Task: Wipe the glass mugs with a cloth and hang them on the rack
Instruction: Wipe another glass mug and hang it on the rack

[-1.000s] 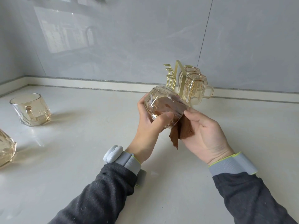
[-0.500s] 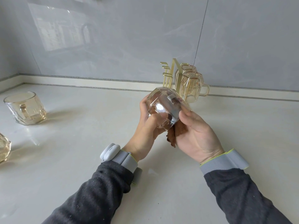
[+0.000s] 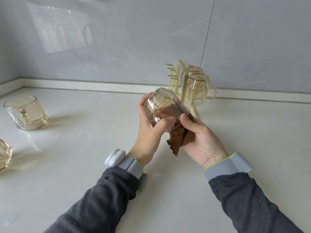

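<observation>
My left hand point(image 3: 152, 132) grips an amber glass mug point(image 3: 163, 105), tilted on its side above the counter with its base pointing away from me. My right hand point(image 3: 200, 138) holds a brown cloth point(image 3: 178, 142); part of the cloth is pushed inside the mug and the rest hangs below it. Just behind stands a gold wire rack point(image 3: 178, 78) with two mugs point(image 3: 198, 88) hung upside down on its right side. The hooks on its left side are bare.
One more amber mug point(image 3: 27, 113) stands upright on the pale counter point(image 3: 84, 148) at the far left. Another glass point(image 3: 4, 153) is cut off by the left edge. A grey glossy wall runs behind the rack.
The mug has turned in my hands, and more of the cloth now shows inside it. The view shifted slightly; both hands stay in front of the rack.
</observation>
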